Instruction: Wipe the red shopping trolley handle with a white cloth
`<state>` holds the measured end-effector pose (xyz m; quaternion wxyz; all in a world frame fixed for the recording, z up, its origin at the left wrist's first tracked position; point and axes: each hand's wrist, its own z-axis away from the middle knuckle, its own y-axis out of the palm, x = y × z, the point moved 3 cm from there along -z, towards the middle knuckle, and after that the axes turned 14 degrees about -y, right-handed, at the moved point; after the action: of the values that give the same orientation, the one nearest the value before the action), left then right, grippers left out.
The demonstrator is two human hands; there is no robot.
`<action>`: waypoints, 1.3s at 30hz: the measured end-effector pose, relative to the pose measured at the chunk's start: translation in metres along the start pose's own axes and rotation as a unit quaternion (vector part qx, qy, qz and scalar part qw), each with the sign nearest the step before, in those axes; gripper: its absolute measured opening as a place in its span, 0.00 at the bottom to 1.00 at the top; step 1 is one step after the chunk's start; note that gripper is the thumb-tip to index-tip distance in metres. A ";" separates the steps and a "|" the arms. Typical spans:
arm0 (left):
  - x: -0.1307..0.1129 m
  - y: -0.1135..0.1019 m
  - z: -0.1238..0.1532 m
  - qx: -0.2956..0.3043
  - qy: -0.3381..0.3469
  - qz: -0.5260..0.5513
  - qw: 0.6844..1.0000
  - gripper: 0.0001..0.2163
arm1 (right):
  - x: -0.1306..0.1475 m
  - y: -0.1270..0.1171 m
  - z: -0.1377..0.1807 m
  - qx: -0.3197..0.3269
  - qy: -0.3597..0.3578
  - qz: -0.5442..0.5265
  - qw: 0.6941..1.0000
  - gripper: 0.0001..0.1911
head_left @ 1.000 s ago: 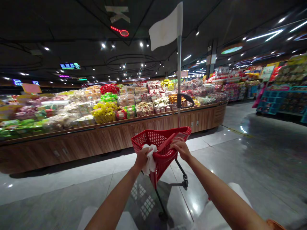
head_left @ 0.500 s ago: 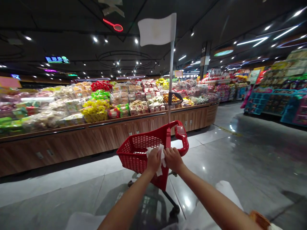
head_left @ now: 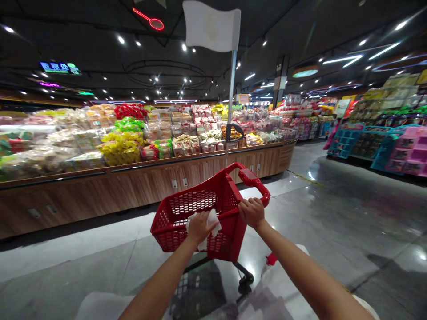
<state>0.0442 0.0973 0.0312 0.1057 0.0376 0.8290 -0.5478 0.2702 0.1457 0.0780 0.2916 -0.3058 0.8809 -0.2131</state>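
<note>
A small red plastic shopping cart (head_left: 230, 238) with perforated basket walls stands in front of me. My left hand (head_left: 199, 226) lies over the basket's near side rim with its fingers closed on a crumpled white wipe (head_left: 214, 220); part of the wipe hangs down the outer wall. My right hand (head_left: 252, 211) is wrapped around the cart's rear corner, just below the red push handle (head_left: 255, 182). A pole (head_left: 231, 84) rises behind the cart's rear end, bearing a white flag (head_left: 212, 27). No goods show in the part of the basket I can see.
Beyond the cart runs a long wood-panelled display counter (head_left: 140, 186) heaped with bagged foods. Teal and pink racks (head_left: 360, 138) stand at the right. Glossy grey floor tiles (head_left: 320, 213) lie between them. A castor wheel (head_left: 246, 281) shows under the cart's near end.
My left hand has moved left along the rim with the wipe. My right hand, earlier beside it, is now further right at the rear corner. The cart has turned slightly in view.
</note>
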 end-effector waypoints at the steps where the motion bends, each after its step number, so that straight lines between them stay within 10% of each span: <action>1: -0.018 -0.001 -0.002 -0.003 0.005 0.016 1.000 0.24 | 0.003 0.001 -0.002 0.000 0.005 0.005 1.000 0.15; 7: -0.085 -0.002 -0.021 0.025 0.050 0.034 0.998 0.20 | 0.013 0.005 -0.010 -0.004 -0.019 0.008 1.000 0.14; 14: 0.041 -0.007 0.010 0.035 -0.025 -0.108 0.993 0.11 | 0.005 0.005 -0.008 -0.009 -0.031 0.009 0.999 0.16; 17: 0.056 -0.010 0.016 0.014 -0.046 -0.119 0.992 0.11 | 0.009 0.006 -0.009 0.004 -0.007 0.003 1.000 0.17; 27: -0.072 0.004 -0.014 -0.017 0.018 0.001 1.000 0.13 | 0.013 0.012 -0.012 0.048 -0.003 -0.029 0.998 0.16; 35: 0.080 -0.015 0.031 0.012 -0.033 -0.112 0.993 0.13 | -0.004 0.012 -0.006 0.052 -0.027 -0.012 0.998 0.17; 39: 0.090 -0.019 0.037 0.008 -0.066 -0.124 0.990 0.12 | 0.006 0.014 -0.012 0.060 0.034 -0.025 0.997 0.16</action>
<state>-0.0420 0.0510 0.0147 0.0910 -0.1009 0.8141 -0.5646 0.2534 0.1544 0.0766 0.2742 -0.3020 0.8681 -0.2829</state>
